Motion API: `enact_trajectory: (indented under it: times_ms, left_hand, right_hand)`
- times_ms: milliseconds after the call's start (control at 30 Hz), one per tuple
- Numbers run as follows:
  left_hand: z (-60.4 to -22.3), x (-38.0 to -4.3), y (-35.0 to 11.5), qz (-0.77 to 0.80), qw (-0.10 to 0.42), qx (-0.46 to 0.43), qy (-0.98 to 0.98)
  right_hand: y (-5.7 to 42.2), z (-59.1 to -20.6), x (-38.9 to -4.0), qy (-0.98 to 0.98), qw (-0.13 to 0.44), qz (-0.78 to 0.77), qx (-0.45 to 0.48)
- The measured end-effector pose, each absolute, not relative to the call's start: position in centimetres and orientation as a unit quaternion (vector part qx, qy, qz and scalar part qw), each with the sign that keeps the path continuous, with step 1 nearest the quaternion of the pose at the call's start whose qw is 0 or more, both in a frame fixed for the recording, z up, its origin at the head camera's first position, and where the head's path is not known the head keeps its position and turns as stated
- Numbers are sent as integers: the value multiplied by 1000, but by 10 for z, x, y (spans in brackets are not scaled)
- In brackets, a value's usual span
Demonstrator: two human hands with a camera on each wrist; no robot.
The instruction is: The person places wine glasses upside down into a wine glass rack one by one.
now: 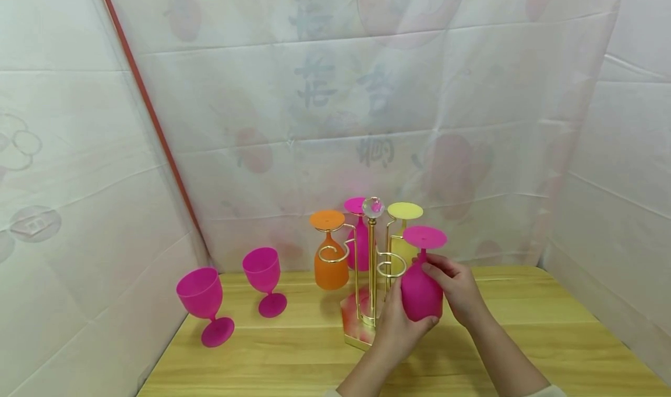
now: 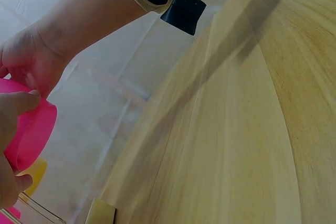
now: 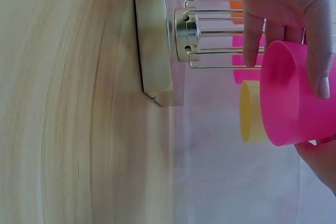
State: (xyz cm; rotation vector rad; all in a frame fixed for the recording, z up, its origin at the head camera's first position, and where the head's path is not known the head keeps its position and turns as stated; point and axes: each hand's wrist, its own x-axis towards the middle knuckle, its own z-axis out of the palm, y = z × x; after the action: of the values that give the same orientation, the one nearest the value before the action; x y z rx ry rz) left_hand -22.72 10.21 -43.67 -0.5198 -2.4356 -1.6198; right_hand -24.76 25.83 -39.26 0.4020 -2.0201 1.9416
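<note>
In the head view, a magenta plastic goblet (image 1: 421, 295) is held upside down in front of the right side of a gold glass rack (image 1: 373, 269). My left hand (image 1: 398, 327) grips its bowl low down near the rim, thumb across the front. Higher up, my right hand (image 1: 457, 286) pinches the goblet where bowl meets stem; some of its fingers are hidden behind. The goblet's round foot (image 1: 424, 237) faces up, beside a curled wire holder (image 1: 392, 265). From the right wrist, the open bowl (image 3: 286, 93) shows above the table, level with the hanging goblets.
An orange goblet (image 1: 331, 266), another magenta goblet (image 1: 359, 245) and a yellow goblet (image 1: 405, 212) hang upside down on the rack. Two magenta goblets (image 1: 200, 293) (image 1: 262, 270) stand upright at the left of the wooden table (image 1: 293, 350). A printed cloth (image 1: 314, 123) hangs behind.
</note>
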Motion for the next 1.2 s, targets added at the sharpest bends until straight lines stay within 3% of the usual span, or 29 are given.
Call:
enact_trajectory:
  times_ms: [1200]
  left_hand:
    - [-442, -232, 100, -550, 82, -171, -813]
  right_hand:
    - [253, -388, -246, -705, 146, 675, 162]
